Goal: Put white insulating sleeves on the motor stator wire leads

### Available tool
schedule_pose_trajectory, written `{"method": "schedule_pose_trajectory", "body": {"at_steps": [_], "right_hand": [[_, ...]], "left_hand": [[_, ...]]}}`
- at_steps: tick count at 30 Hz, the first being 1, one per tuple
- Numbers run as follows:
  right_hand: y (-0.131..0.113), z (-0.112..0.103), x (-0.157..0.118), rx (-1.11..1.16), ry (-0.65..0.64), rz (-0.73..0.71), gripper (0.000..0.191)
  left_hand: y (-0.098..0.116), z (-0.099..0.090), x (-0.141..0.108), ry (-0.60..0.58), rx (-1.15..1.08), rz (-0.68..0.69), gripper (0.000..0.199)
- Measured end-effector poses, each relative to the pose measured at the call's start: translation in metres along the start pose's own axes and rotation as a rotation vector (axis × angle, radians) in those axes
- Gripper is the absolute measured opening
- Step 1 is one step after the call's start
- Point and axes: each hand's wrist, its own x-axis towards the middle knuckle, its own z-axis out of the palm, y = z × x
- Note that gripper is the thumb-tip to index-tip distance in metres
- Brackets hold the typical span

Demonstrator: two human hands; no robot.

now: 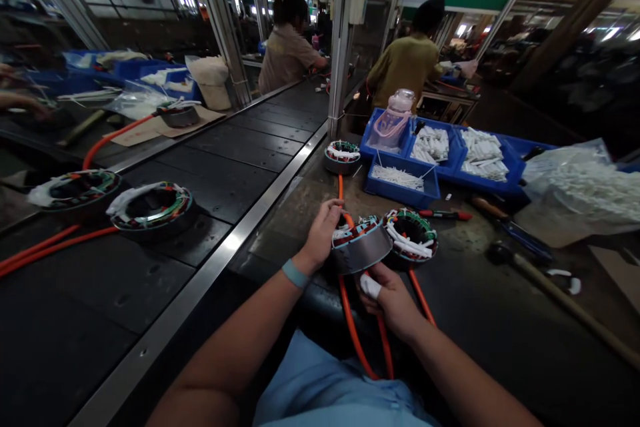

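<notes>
A motor stator [363,250], a dark steel ring with wound wires on top, is tilted towards me above the bench edge. My left hand [320,237] is closed on its left side, fingertips at the upper rim beside an orange cable. Below the ring, my right hand [393,300] is curled around an orange cable [384,347], its thumb close against the lower edge. White wrapping covers one right finger; the other fingertips are partly hidden. Touching or almost touching on the right is a second stator [411,237]. Farther back sits another stator [343,157].
On the left runs a slatted conveyor [240,153] with a metal rail, carrying stators [150,207]. Blue bins [405,190] hold white tubes and sticks. A hammer [560,287], pliers [525,240] and red marker [445,215] lie rightward. Two co-workers stand beyond; another's hand shows far left.
</notes>
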Motion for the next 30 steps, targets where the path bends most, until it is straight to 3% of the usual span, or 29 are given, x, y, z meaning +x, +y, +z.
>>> {"method": "schedule_pose_trajectory", "body": {"at_steps": [3,5,7,11,15,19,21,24,27,30], "right_hand": [[0.004,0.002,-0.007,-0.325,0.021,-0.123,0.029],[0.008,-0.001,-0.016,-0.571,0.056,-0.263,0.042],[0.012,-0.006,-0.029,-0.803,0.075,-0.317,0.058],[0.018,-0.007,-0.05,-1.36,0.067,-0.146,0.082],[0.015,0.013,-0.056,-1.806,0.055,0.001,0.076],[0.003,0.028,-0.057,-1.98,0.071,-0.01,0.067],[-0.001,0.025,-0.06,-2.017,0.036,-0.1,0.062],[-0.001,0.015,-0.061,-1.989,-0.081,-0.244,0.055],[0.005,0.01,-0.052,-1.872,-0.185,-0.288,0.054],[0.003,0.008,-0.043,-1.76,-0.241,-0.309,0.05]], "left_hand": [[-0.005,0.001,0.008,0.107,-0.023,-0.012,0.051],[-0.004,0.003,0.01,0.139,-0.02,-0.027,0.054],[-0.002,0.007,0.007,0.163,-0.001,-0.022,0.058],[-0.001,0.015,-0.005,0.21,0.087,-0.016,0.062],[-0.001,0.019,-0.006,0.331,0.025,-0.046,0.058],[0.007,0.02,0.001,0.412,-0.009,-0.045,0.059],[0.013,0.017,0.003,0.455,0.051,0.091,0.056],[0.02,0.005,0.004,0.463,0.355,0.513,0.047],[0.02,-0.013,0.0,0.315,0.862,0.89,0.035],[0.016,-0.028,-0.01,0.091,1.114,0.994,0.028]]}}
